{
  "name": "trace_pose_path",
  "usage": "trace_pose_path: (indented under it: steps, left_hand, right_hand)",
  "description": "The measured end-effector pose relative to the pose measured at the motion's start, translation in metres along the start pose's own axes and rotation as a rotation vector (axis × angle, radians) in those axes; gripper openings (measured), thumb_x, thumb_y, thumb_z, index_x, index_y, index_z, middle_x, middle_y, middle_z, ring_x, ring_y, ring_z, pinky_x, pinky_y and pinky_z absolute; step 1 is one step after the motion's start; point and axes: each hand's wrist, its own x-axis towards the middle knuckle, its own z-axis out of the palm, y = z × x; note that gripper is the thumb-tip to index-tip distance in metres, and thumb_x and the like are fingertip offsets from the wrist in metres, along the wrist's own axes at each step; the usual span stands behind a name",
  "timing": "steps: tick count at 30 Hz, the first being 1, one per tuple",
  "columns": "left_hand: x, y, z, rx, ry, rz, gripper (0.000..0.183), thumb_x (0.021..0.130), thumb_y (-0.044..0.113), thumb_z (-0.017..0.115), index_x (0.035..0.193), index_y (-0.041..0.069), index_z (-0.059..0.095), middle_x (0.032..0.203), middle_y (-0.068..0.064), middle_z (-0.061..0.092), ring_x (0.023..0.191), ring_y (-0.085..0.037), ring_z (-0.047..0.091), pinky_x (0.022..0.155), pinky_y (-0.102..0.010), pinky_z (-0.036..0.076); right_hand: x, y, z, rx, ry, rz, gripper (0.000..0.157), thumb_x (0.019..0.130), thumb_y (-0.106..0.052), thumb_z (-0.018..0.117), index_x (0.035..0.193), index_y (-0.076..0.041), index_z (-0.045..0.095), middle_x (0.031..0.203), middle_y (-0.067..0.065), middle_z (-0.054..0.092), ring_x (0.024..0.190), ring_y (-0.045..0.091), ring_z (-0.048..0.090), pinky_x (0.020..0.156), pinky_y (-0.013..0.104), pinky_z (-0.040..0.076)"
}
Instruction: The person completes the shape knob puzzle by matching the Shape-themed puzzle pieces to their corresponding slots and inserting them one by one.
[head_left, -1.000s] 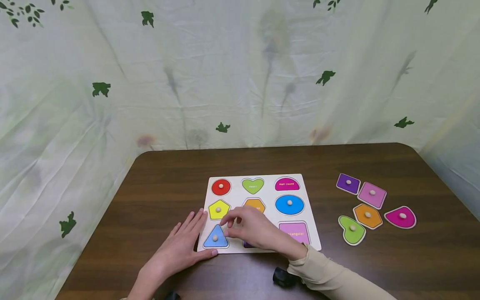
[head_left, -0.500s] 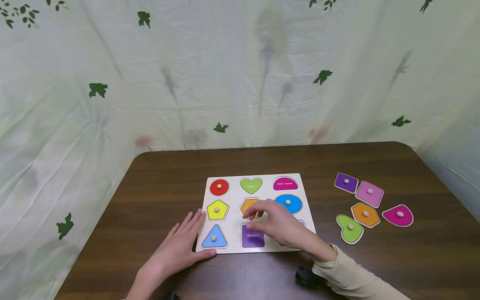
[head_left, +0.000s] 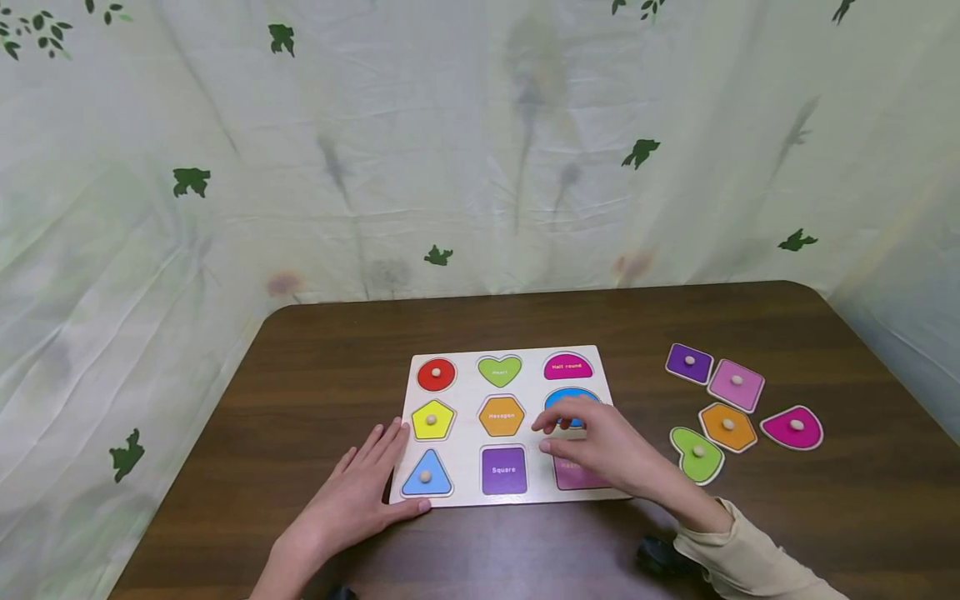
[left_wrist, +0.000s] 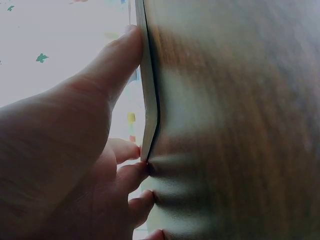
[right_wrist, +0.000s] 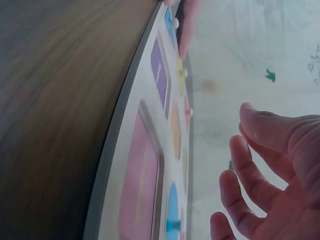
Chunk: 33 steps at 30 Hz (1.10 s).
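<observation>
A white shape-puzzle board lies on the table. My left hand rests at its left edge, fingers spread flat and thumb on the near left corner. Over the board's right part hovers my right hand, fingers loosely bent with nothing between them, as the right wrist view also shows. It partly covers the blue oval and the pink rectangular recess. Knobbed pieces sit in the board: a red circle, a yellow pentagon and a blue triangle. The square recess and hexagon recess show printed labels.
Several loose knobbed pieces lie right of the board: a purple piece, a pink piece, an orange hexagon, a green heart and a magenta half round. A curtain hangs behind the table.
My right hand has moved from beside the blue triangle rightward across the board, uncovering the square and hexagon recesses. My left hand has stayed at the board's edge.
</observation>
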Motion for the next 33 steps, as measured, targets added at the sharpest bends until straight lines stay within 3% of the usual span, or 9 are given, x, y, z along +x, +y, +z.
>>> trace_pose_path:
  steps: [6,13,26,33]
  left_hand:
    - [0.0,0.001,-0.001,-0.003,0.0,0.0,0.11,0.076,0.072,0.066,0.157,0.01,0.024,0.162,-0.008,0.02,0.148,-0.035,0.015,0.112,-0.063,0.018]
    - [0.0,0.0,-0.002,0.0,0.006,0.003,0.11,0.076,0.073,0.065,0.157,0.01,0.025,0.162,-0.008,0.021,0.148,-0.035,0.015,0.112,-0.063,0.018]
    - [0.0,0.0,0.001,-0.003,0.004,0.008,0.11,0.077,0.074,0.064,0.157,0.011,0.024,0.163,-0.006,0.02,0.148,-0.034,0.015,0.113,-0.062,0.018]
    - [0.0,0.0,0.0,-0.009,0.003,0.004,0.11,0.076,0.075,0.064,0.157,0.011,0.024,0.163,-0.007,0.02,0.148,-0.035,0.015,0.112,-0.063,0.018]
  right_hand:
    - [-0.016,0.01,-0.014,-0.057,0.012,0.047,0.02,0.083,-0.019,0.081,0.102,-0.023,0.074,0.095,-0.013,0.066,0.094,0.018,0.057,0.081,0.039,0.05]
    - [-0.033,0.02,-0.034,-0.095,0.023,0.102,0.021,0.084,-0.02,0.08,0.104,-0.025,0.073,0.096,-0.011,0.065,0.093,0.019,0.055,0.075,0.036,0.051]
    - [-0.059,0.038,-0.076,-0.172,0.016,0.098,0.026,0.084,-0.018,0.079,0.107,-0.022,0.068,0.1,-0.011,0.066,0.09,0.012,0.059,0.077,0.033,0.051]
    - [-0.073,0.056,-0.094,-0.219,0.016,0.027,0.025,0.082,-0.011,0.08,0.103,-0.02,0.07,0.098,-0.01,0.067,0.088,0.013,0.059,0.077,0.031,0.052]
